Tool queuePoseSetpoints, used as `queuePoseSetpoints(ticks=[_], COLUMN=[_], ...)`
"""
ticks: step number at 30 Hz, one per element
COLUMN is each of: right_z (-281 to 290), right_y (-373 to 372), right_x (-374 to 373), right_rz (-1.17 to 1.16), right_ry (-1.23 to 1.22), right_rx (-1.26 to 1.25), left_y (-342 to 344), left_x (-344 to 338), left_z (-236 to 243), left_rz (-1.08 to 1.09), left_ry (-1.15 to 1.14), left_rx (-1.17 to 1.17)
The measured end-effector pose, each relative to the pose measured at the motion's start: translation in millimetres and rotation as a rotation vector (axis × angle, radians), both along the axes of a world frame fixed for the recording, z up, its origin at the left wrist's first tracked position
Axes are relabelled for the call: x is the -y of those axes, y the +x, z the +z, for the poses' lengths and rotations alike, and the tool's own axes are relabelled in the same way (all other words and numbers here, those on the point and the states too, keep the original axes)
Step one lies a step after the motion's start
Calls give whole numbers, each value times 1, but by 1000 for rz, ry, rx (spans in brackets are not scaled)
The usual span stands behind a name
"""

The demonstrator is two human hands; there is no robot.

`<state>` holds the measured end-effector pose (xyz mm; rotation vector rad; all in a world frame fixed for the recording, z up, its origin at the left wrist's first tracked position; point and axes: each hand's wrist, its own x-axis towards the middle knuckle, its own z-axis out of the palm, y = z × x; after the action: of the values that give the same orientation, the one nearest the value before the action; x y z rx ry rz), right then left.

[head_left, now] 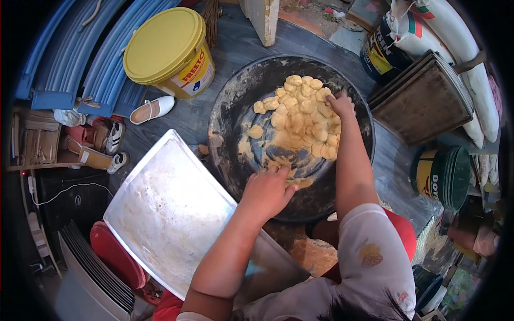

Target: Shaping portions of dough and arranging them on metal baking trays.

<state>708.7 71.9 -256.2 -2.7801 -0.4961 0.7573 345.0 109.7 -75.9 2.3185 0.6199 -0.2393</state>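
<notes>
A wide black basin [227, 115] holds a heap of pale yellow dough balls [300, 117], slightly flattened and coated in yellow crumbs. One dough ball [256, 131] lies apart on the left. My right hand [341, 104] reaches over the heap's far right side, its fingers apart and touching the outermost pieces; some fingertips are hidden. Just inside the near wall, my left hand [269, 192] rests palm down on loose crumbs [286, 160], with fingers extended and thumb out to the side. Neither hand visibly lifts a piece.
A large metal tray [166, 208] leans beside the basin at left. Beyond it stand a yellow lidded bucket [166, 48] and a white shoe [152, 110]. Stacked dark trays [423, 99], white sacks [455, 32] and a green bucket [441, 176] line the right.
</notes>
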Motion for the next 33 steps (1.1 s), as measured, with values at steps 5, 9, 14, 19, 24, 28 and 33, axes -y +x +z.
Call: queuePoseSetpoints(ticks=[5, 9, 14, 19, 24, 28, 33], right_z=[-10, -16, -37, 22, -44, -8, -56], right_y=[-50, -24, -72, -39, -71, -66, -78], right_x=[5, 33, 29, 19, 44, 47, 55], right_rz=[-54, -157, -80, -64, -280, -232, -303], right_ry=[-202, -90, -86, 14, 8, 36, 255], right_rx=[35, -622, 98, -508, 85, -721, -29], left_y=[-7, -3, -2, -6, 0, -7, 3], left_x=[-5, -2, -5, -5, -6, -11, -5], left_z=[-2, 1, 2, 1, 0, 1, -4], left_rz=[37, 7, 19, 30, 11, 36, 30], left_ry=[10, 9, 16, -5, -14, -7, -32], left_rx=[1, -20, -48, -86, -79, -94, -10])
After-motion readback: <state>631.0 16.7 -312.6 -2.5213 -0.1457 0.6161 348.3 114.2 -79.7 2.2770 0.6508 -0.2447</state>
